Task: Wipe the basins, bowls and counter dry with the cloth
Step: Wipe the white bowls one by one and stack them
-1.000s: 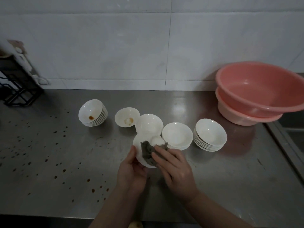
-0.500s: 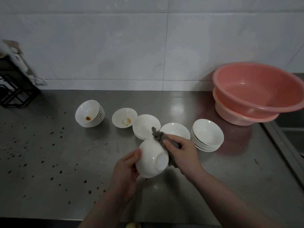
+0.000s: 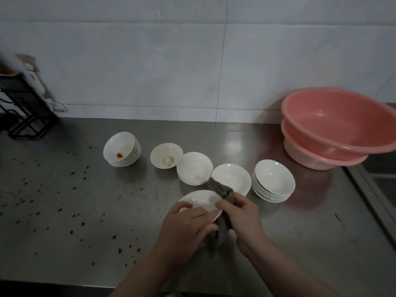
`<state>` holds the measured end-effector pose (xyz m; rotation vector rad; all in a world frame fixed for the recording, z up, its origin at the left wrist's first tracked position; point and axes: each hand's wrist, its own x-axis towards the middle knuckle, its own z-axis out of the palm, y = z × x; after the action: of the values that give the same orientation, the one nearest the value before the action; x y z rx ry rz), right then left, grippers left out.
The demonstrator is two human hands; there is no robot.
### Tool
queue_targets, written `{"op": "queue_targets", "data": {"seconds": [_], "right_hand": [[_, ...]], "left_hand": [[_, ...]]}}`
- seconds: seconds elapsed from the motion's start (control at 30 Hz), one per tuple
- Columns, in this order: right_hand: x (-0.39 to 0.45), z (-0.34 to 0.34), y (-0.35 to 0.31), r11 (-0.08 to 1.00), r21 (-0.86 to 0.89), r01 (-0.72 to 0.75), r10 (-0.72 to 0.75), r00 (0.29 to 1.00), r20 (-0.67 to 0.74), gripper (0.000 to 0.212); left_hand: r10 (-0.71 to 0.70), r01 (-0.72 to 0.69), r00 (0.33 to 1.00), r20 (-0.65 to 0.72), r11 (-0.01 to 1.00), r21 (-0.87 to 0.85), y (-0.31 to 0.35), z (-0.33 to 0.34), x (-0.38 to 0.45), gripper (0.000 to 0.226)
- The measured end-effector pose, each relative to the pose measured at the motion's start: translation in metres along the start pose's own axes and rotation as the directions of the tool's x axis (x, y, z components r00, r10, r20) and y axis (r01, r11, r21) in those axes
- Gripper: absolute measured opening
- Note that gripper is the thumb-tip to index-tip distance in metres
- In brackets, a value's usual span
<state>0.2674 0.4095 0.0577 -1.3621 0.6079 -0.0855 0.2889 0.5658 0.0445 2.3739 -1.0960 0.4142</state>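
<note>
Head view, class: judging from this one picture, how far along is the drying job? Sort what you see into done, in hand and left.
Looks done: the right-hand stack of bowls shows no marks. In hand: the left hand holds a bowl while the right hand grips the cloth at its rim. Left: the stained single bowl, the stained stack, the spotted counter and probably the pink basins.

No text, label, brand or number can be read anywhere (the bowls (image 3: 200, 201) and basins (image 3: 334, 127) are plain).
</note>
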Motion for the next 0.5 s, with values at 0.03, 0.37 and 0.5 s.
{"op": "queue_targets", "data": {"seconds": [0.03, 0.37, 0.5], "right_hand": [[0.000, 0.000, 0.003, 1.000, 0.022, -0.011, 0.011, 0.999, -0.031, 0.010], [0.008, -0.003, 0.003, 0.998, -0.035, 0.054, -0.056, 0.997, -0.057, 0.010], [0.004, -0.002, 0.013, 0.999, -0.023, -0.031, 0.031, 1.000, -0.003, 0.019]], "left_hand": [[0.005, -0.005, 1.000, 0.002, 1.000, 0.007, 0.000, 0.002, -0.001, 0.032], [-0.836, 0.669, 0.335, 0.436, -0.115, -0.735, -0.005, -0.006, -0.002, 0.022], [-0.820, 0.633, 0.251, 0.514, -0.263, -0.728, -0.015, -0.008, -0.001, 0.024]]}}
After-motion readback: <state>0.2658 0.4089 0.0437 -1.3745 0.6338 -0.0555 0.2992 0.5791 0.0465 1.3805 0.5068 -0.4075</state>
